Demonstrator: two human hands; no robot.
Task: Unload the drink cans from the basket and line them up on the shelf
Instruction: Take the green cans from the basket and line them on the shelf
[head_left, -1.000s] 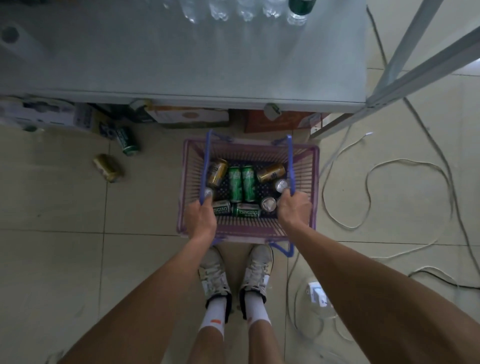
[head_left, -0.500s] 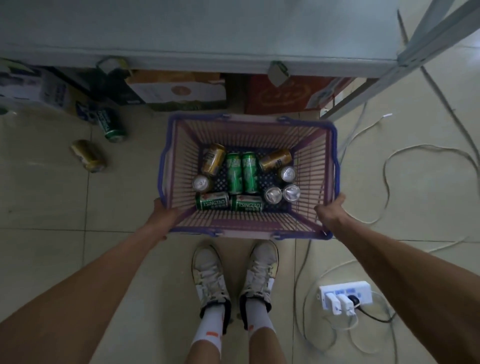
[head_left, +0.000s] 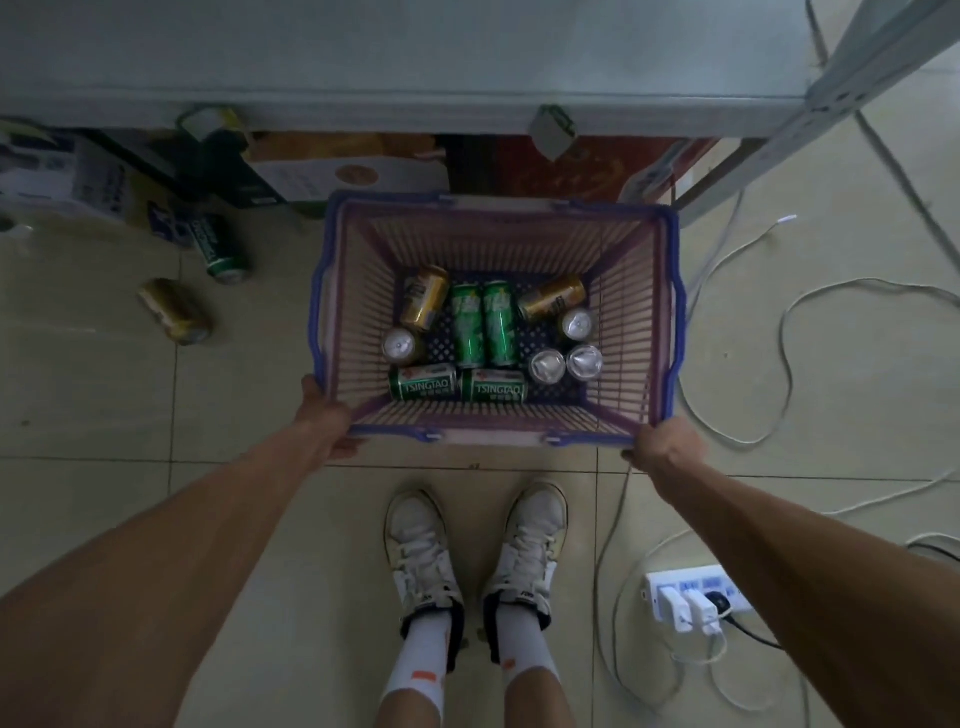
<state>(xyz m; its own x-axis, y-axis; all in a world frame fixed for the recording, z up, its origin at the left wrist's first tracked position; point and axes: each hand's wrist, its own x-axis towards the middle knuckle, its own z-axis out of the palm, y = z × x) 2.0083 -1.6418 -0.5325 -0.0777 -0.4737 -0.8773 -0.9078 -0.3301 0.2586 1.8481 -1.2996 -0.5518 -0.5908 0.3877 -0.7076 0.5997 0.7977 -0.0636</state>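
A dim room with a pale tiled floor (head_left: 104, 415), seen from straight above. The flat grey top of a shelf (head_left: 415, 62) runs across the upper edge of the frame, with a metal upright (head_left: 857, 67) slanting down at the upper right. Cardboard boxes (head_left: 353, 174) sit in the shadow below the shelf.

In the centre of the frame, just in front of the shelf, is a shopping basket (head_left: 623, 322) with pink slatted walls and a blue rim. The drink cans (head_left: 467, 325) lie in its bottom, ten in all. Two green cans (head_left: 500, 322) lie side by side in the middle, with a gold can (head_left: 423, 297) to their left and another to their right. Two green Tsingtao cans (head_left: 423, 382) lie end to end along the lower wall. Four upright cans (head_left: 546, 365) show silver tops, one on the left and three on the right.

The left hand (head_left: 324, 415) holds the basket's lower left corner, thumb against the outside wall and fingers tucked under the rim. The right hand (head_left: 662, 441) grips the lower right corner, its fingers curled beneath the rim and mostly hidden.

On the floor at the upper left lie a loose green can (head_left: 218, 249) and a loose gold can (head_left: 176, 312), apart from the basket. White cables (head_left: 779, 364) loop across the right side, and a white power strip (head_left: 696, 597) with plugs sits at the lower right. A pair of white sneakers (head_left: 421, 551) and white socks stand at the bottom centre.
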